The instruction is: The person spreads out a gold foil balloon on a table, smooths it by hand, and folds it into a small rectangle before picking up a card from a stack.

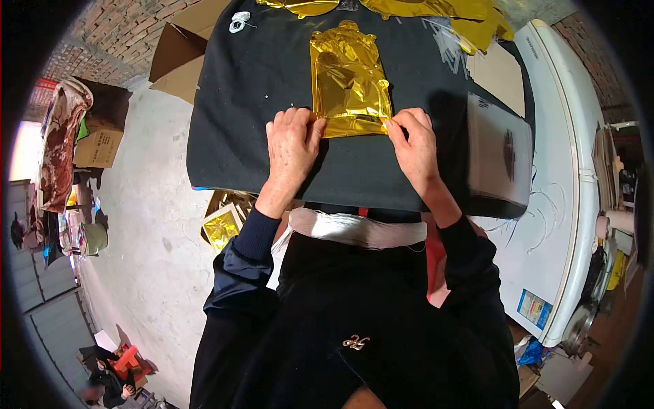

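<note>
A shiny gold foil piece (347, 82) lies flat on the black-covered table (252, 75), its lower edge toward me. My left hand (291, 146) pinches the lower left corner of the foil between thumb and fingers. At the lower right corner, my right hand (414, 143) grips the foil with thumb and forefinger, the other fingers curled. The foil is creased and crumpled between the hands, with a folded strip along the near edge.
More gold foil (422, 8) lies at the table's far edge. Clear thin strips (446, 44), a cardboard sheet (497, 75) and a stack of plastic bags (497, 150) are on the right. White thread (354, 228) lies across my lap. A person (102, 382) is at the lower left.
</note>
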The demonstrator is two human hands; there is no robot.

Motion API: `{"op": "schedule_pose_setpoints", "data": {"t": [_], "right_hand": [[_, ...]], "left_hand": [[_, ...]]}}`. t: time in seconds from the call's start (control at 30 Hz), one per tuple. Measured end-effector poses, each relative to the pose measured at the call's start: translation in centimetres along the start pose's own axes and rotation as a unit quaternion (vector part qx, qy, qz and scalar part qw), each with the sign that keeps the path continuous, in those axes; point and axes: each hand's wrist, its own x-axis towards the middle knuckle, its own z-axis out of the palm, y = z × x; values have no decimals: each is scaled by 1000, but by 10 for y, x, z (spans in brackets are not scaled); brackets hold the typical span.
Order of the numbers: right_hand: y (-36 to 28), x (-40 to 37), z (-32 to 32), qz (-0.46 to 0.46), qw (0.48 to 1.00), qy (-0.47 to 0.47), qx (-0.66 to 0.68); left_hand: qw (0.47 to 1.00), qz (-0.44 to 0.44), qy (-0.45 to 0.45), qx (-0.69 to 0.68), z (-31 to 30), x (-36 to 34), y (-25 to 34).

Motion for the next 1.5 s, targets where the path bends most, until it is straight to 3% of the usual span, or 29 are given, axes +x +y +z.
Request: {"op": "schedule_pose_setpoints", "data": {"t": [0.43,0.73,0.97,1.5], "right_hand": [[-3,-17,-9,-26,999,13,20],[-3,-17,-15,-44,999,-28,3],[-2,-18,-14,-39,999,-26,-6],[2,-17,-11,-32,999,-41,-5]], "left_hand": [[978,-60,-28,-197,-19,-13,-6],[992,-40,-45,-112,-25,-23,-2],[993,23,-86,-77,-35,-29,4],[991,9,-78,-111,-30,-28,-2]]}}
